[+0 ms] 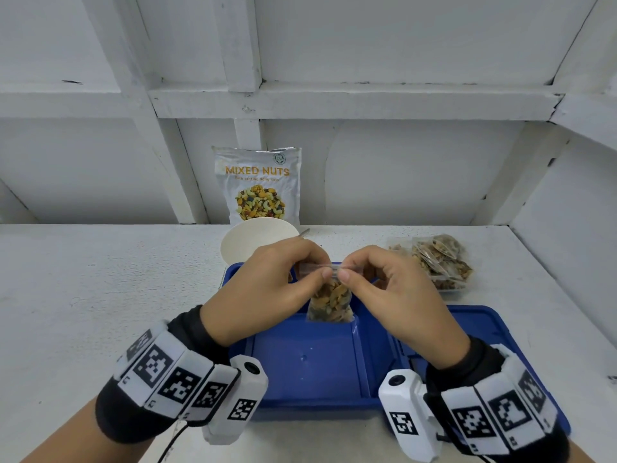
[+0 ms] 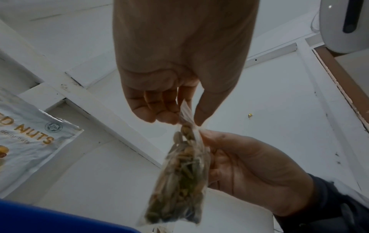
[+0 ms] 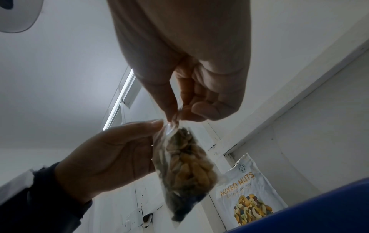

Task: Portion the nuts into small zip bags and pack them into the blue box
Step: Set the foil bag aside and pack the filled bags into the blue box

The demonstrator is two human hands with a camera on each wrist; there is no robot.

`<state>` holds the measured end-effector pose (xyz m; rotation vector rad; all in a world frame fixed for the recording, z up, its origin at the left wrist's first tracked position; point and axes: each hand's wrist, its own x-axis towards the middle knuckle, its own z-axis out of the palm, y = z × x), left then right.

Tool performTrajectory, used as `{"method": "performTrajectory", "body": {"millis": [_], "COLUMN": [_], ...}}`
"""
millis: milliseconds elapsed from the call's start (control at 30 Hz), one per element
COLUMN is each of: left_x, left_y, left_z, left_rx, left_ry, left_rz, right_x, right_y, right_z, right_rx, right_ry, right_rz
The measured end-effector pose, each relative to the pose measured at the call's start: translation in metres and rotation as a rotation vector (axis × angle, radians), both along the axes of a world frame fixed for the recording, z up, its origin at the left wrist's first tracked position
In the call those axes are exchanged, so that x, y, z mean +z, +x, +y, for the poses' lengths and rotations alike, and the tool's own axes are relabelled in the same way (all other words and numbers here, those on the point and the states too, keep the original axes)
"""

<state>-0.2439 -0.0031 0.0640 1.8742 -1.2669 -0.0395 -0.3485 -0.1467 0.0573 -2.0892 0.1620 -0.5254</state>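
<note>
That blue box (image 1: 310, 362) is your landmark, sitting open right under your hands. Straight above its far edge hangs the little zip bag (image 1: 330, 304), full of nuts. It's soft, crinkly and light, bottom-heavy, and the film looks slick. Your left hand (image 1: 263, 289) and right hand (image 1: 397, 292) both pinch the top seal strip, thumb against forefinger. Stay on that strip, it's the stiffest bit.

Below the grip: blue box (image 1: 310, 359), compartment floor bare, open from above. Beyond the grip: white bowl (image 1: 248, 242) and mixed-nuts pouch (image 1: 258, 185) block. Right of it: filled bags pile (image 1: 437, 262). Left: open tabletop (image 1: 100, 279).
</note>
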Motion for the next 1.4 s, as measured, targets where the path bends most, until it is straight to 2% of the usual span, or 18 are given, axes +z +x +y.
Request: {"method": "performTrajectory", "body": {"millis": [200, 333, 500, 567, 700, 767, 900, 1000, 1167, 1400], "left_x": [0.002, 0.005, 0.007, 0.002, -0.031, -0.048, -0.071, -0.084, -0.095, -0.095], "left_y": [0.002, -0.002, 0.012, 0.018, 0.028, 0.032, 0.034, 0.036, 0.039, 0.039], "left_z": [-0.003, -0.008, -0.027, -0.037, -0.056, -0.065, -0.079, -0.085, -0.088, -0.083], "left_rx": [-0.049, -0.055, -0.148, -0.182, -0.195, -0.192, -0.18, -0.128, -0.028, -0.016], "left_ry": [0.063, 0.125, 0.204, 0.34, 0.601, 0.672, 0.731, 0.742, 0.759, 0.735], "left_rz": [-0.09, -0.222, -0.179, -0.189, -0.247, -0.249, -0.249, -0.285, -0.348, -0.376], "right_x": [-0.001, 0.001, 0.014, 0.013, -0.022, -0.046, -0.081, -0.09, -0.09, -0.054], "right_y": [-0.002, -0.006, -0.012, -0.011, 0.004, 0.011, 0.02, 0.023, 0.02, 0.017], "right_z": [0.0, -0.002, -0.035, -0.059, -0.123, -0.153, -0.183, -0.185, -0.185, -0.176], "right_rx": [0.0, 0.005, 0.045, -0.02, -0.325, -0.455, -0.523, -0.59, -0.69, -0.707], "right_ry": [0.009, 0.001, -0.019, -0.054, -0.265, -0.343, -0.475, -0.543, -0.511, -0.488], "right_rz": [0.021, 0.055, 0.157, 0.207, 0.311, 0.378, 0.509, 0.472, 0.313, 0.087]}}
